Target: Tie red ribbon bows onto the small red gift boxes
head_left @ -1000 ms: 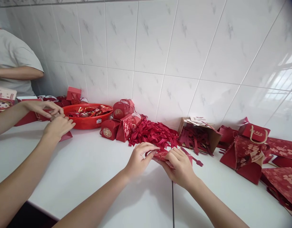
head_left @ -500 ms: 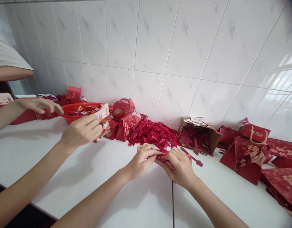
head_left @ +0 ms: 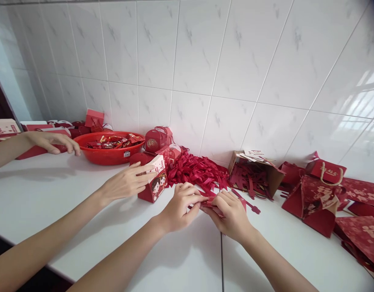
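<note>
My left hand (head_left: pixel 182 207) pinches the left end of a small red box (head_left: pixel 215 201) low in the centre of the view. Wrapped round the right side of the same box is my right hand (head_left: pixel 231 215). My fingers hide much of the box. Just behind it lies a heap of dark red ribbons (head_left: pixel 199 170). A dark red strap with a flower-shaped end (head_left: pixel 254 209) rests on the table right of my right hand.
Another person's hand (head_left: pixel 128 182) touches a red and white box (head_left: pixel 158 180); a second hand (head_left: pixel 57 142) is near a red basin (head_left: pixel 110 154). An open carton (head_left: pixel 273 174) and red gift boxes (head_left: pixel 316 202) stand right.
The other person's hand has moved right and set the red and white box upright on the table. The sleeve at upper left is gone. My left hand has shifted slightly along the box.
</note>
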Demonstrator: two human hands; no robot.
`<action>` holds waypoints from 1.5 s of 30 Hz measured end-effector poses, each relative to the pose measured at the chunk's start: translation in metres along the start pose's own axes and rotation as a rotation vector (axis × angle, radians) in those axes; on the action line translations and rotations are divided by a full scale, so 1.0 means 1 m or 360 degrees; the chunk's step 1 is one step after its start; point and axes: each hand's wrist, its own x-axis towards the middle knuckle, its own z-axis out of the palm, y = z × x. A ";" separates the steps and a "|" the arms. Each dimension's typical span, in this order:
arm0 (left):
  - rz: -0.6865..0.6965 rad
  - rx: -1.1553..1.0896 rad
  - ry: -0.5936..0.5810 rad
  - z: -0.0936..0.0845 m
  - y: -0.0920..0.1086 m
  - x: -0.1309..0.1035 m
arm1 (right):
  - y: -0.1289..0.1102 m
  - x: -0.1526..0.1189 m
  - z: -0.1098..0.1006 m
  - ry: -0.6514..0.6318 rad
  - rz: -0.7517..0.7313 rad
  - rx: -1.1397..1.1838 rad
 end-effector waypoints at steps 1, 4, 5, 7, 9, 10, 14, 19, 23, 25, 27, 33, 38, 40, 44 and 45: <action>-0.0001 -0.0001 0.0001 0.000 0.000 0.000 | 0.000 0.000 0.000 0.0003 -0.0010 -0.0004; -0.0032 -0.0011 0.0046 0.000 0.001 -0.001 | 0.000 0.000 0.000 0.0015 -0.0029 -0.0013; -0.0039 -0.0012 0.0064 0.000 0.001 -0.001 | 0.000 0.000 -0.001 0.0016 -0.0027 -0.0014; -0.0027 -0.0008 0.0081 0.000 0.000 -0.002 | -0.001 0.000 -0.001 0.0011 -0.0018 -0.0012; 0.0004 -0.0021 0.0070 0.001 -0.001 -0.001 | -0.001 0.000 -0.001 0.0010 -0.0012 -0.0016; 0.0016 -0.0044 0.0072 0.001 -0.002 -0.001 | 0.000 0.000 -0.001 0.0012 -0.0012 -0.0018; 0.0035 -0.0275 0.0135 0.002 -0.003 0.000 | 0.001 -0.002 0.000 0.0041 0.0003 0.0028; -0.0040 -0.0583 0.0116 0.002 -0.003 0.000 | 0.002 -0.004 0.001 0.0093 0.0183 0.0244; -0.0056 -0.0631 0.0119 0.004 -0.002 0.001 | 0.002 -0.004 0.000 0.0108 0.0425 0.0480; -0.0102 -0.0628 0.0120 0.005 -0.002 0.001 | 0.002 -0.003 0.000 0.0096 0.0439 0.0545; -0.0174 -0.0623 0.0115 0.005 0.000 0.002 | 0.001 -0.002 -0.001 0.0084 0.0400 0.0528; -0.0277 -0.0608 0.0076 0.003 0.003 0.002 | 0.001 -0.001 -0.003 0.0106 0.0330 0.0401; -0.0332 -0.0766 0.0110 0.008 0.003 0.003 | 0.003 -0.001 -0.003 0.0135 0.0353 0.0436; -0.0359 -0.0812 0.0116 0.008 0.005 0.004 | 0.004 -0.001 -0.004 0.0132 0.0359 0.0449; -0.0383 -0.0763 0.0130 0.006 0.008 0.005 | 0.004 0.001 -0.007 0.0102 0.0311 0.0395; -0.0384 -0.0749 0.0131 0.005 0.009 0.005 | 0.004 0.001 -0.008 0.0094 0.0296 0.0375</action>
